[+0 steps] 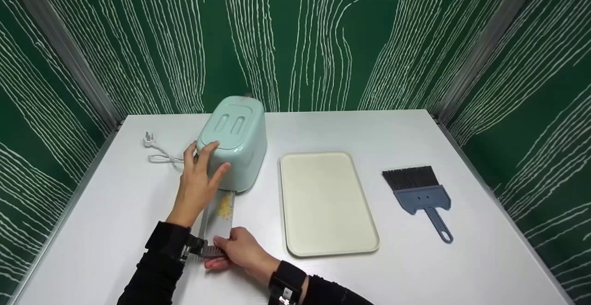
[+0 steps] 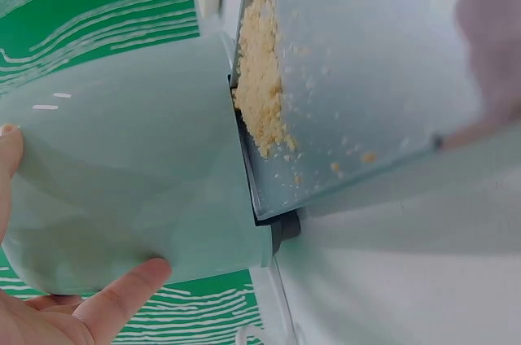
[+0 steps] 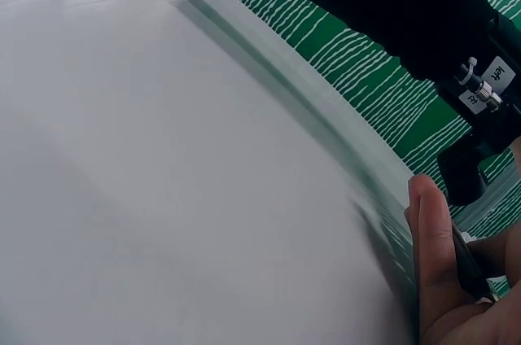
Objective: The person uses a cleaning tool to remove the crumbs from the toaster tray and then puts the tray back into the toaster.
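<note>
Crumb tray [image 1: 214, 226] sticks out of the green toaster [image 1: 240, 125] on the table [image 1: 415, 268] in the head view. The grip of your right hand [image 1: 244, 252] is pinched on its end. Your left hand's [image 1: 197, 182] grip is spread apart, touching the toaster. From your left wrist, yellow crumbs [image 2: 260, 76] lie on the tray near the toaster. From your right wrist, your fingers hold something dark.
</note>
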`<state>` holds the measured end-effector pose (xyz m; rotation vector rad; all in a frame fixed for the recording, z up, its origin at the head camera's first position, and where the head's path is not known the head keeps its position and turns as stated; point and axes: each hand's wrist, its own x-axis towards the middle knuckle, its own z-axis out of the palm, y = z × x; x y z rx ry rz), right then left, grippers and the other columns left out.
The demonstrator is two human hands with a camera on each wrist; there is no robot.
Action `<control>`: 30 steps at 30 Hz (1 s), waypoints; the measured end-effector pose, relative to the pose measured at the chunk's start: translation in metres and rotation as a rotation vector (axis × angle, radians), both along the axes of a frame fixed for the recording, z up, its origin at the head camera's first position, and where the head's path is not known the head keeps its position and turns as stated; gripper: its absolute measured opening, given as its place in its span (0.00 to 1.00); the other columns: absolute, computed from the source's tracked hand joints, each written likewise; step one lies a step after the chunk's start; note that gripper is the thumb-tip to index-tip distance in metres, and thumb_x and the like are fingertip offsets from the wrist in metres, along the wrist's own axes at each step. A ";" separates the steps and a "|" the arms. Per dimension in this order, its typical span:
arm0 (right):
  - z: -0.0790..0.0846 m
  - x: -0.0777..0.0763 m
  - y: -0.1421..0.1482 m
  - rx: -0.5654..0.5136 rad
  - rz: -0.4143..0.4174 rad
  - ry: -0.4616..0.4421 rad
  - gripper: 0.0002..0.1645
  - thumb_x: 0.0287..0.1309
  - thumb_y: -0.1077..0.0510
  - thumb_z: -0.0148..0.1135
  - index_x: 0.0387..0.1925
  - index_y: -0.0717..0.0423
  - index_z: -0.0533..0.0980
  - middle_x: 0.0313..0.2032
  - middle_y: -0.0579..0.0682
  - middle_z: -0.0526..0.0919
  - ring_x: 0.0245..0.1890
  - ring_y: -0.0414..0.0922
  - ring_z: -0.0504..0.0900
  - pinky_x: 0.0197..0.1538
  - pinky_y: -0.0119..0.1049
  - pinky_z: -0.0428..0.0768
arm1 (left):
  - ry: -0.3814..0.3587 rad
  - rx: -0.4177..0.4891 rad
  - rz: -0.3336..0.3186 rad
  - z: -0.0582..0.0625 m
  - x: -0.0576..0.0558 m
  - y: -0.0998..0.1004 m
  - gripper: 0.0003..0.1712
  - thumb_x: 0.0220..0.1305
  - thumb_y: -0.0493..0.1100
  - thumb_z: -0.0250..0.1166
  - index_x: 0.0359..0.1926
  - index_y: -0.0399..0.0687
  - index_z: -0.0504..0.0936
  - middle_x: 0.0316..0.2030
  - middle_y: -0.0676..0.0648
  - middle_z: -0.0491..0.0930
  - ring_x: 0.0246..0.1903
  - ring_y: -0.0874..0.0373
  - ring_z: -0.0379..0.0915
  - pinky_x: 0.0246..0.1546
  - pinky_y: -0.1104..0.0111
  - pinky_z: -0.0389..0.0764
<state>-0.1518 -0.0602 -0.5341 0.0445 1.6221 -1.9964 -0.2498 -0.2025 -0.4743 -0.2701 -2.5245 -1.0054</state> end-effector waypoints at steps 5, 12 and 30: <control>0.000 0.004 0.005 0.028 0.024 0.011 0.10 0.78 0.61 0.58 0.38 0.62 0.70 0.33 0.71 0.89 0.22 0.43 0.92 0.30 0.30 0.88 | -0.001 -0.001 0.003 0.001 0.001 0.000 0.34 0.76 0.57 0.68 0.76 0.62 0.68 0.77 0.30 0.54 0.67 0.26 0.74 0.56 0.34 0.81; -0.001 0.008 0.011 0.033 0.053 0.027 0.09 0.78 0.61 0.58 0.39 0.63 0.72 0.32 0.70 0.90 0.24 0.44 0.92 0.32 0.31 0.89 | -0.002 0.005 0.008 0.000 0.000 0.000 0.34 0.75 0.57 0.68 0.76 0.63 0.68 0.77 0.30 0.54 0.65 0.24 0.74 0.55 0.33 0.81; 0.000 0.021 0.038 0.023 0.071 0.024 0.11 0.78 0.60 0.60 0.42 0.66 0.72 0.32 0.70 0.90 0.22 0.42 0.91 0.29 0.30 0.88 | 0.016 0.015 0.003 -0.001 -0.001 0.000 0.34 0.74 0.55 0.70 0.75 0.60 0.69 0.77 0.30 0.55 0.65 0.27 0.75 0.56 0.34 0.81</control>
